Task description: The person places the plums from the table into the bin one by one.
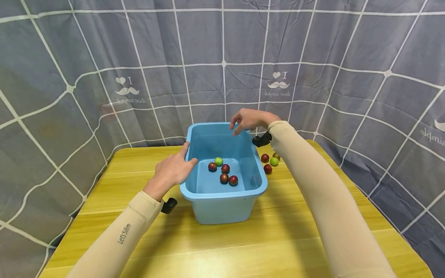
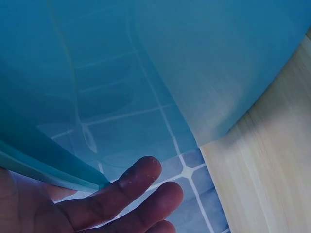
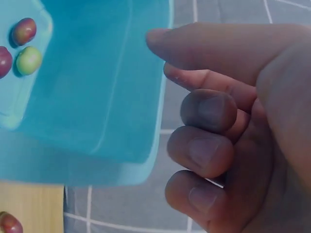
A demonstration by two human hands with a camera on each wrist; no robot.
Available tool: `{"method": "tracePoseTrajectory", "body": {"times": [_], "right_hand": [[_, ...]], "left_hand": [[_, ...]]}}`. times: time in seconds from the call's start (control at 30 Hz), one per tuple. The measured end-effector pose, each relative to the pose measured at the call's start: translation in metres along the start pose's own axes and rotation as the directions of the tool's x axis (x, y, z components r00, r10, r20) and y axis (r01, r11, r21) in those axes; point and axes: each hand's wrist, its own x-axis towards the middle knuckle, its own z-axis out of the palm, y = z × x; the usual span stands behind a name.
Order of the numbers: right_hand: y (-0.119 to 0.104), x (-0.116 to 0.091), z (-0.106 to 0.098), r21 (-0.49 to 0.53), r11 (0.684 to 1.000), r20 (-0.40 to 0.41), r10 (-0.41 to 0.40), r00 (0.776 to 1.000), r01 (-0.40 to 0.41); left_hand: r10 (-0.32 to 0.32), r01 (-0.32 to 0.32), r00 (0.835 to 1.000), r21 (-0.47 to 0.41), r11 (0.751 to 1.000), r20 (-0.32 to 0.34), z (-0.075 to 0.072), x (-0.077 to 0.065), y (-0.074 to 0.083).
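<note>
A blue plastic tub (image 1: pixel 222 195) stands on the wooden table, with several dark red plums (image 1: pixel 224 178) and one green fruit (image 1: pixel 218 161) on its floor. My left hand (image 1: pixel 172 166) holds the tub's left rim, thumb over the edge; the left wrist view shows its fingers (image 2: pixel 141 174) against the outside, under the rim. Above the far right corner of the tub hovers my right hand (image 1: pixel 249 119), its fingers loosely bent. The right wrist view shows nothing between that hand's thumb and fingers (image 3: pixel 199 150), and the green fruit (image 3: pixel 29 60) lies inside the tub.
Right of the tub, a few more dark red plums (image 1: pixel 267 168) and another green fruit (image 1: pixel 274 161) lie on the table (image 1: pixel 222 247), partly behind the right forearm. A grey curtain (image 1: pixel 205 50) with white grid lines hangs behind and along both sides.
</note>
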Motion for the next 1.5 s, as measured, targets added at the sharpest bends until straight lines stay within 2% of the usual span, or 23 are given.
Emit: {"method": "tracePoseTrajectory", "body": {"times": [0.17, 0.3, 0.6, 0.8, 0.93, 1.17, 1.3, 1.5], "right_hand": [[0.02, -0.012, -0.004, 0.128, 0.992, -0.091, 0.013, 0.996, -0.001], [0.039, -0.021, -0.005, 0.263, 0.965, -0.135, 0.04, 0.99, -0.003], [0.085, -0.046, -0.002, 0.495, 0.867, -0.268, 0.086, 0.959, 0.061], [0.12, -0.055, 0.01, 0.603, 0.795, -0.302, 0.154, 0.941, 0.064], [0.141, -0.061, 0.021, 0.666, 0.742, -0.319, 0.187, 0.929, 0.079], [0.164, -0.072, 0.038, 0.753, 0.646, -0.347, 0.231, 0.909, 0.123], [0.172, -0.076, 0.047, 0.778, 0.62, -0.332, 0.267, 0.905, 0.103], [0.194, -0.079, 0.069, 0.79, 0.607, -0.321, 0.291, 0.901, 0.085]], "left_hand": [[-0.005, 0.005, 1.0, 0.004, 1.0, 0.0, 0.0, 0.0, 0.0], [-0.006, 0.006, 1.0, -0.001, 1.0, 0.004, 0.001, 0.0, 0.0], [-0.007, 0.007, 1.0, -0.016, 1.0, 0.0, 0.002, 0.0, 0.0], [-0.009, 0.009, 1.0, -0.018, 1.0, 0.001, 0.002, 0.0, 0.0], [-0.005, 0.005, 1.0, -0.017, 1.0, -0.005, 0.002, 0.0, 0.0], [-0.001, 0.001, 1.0, -0.02, 1.0, -0.005, 0.001, 0.001, 0.0], [0.0, 0.0, 1.0, -0.012, 1.0, -0.009, -0.001, 0.001, -0.001], [-0.002, 0.002, 1.0, -0.019, 1.0, 0.004, 0.0, 0.001, -0.002]]}}
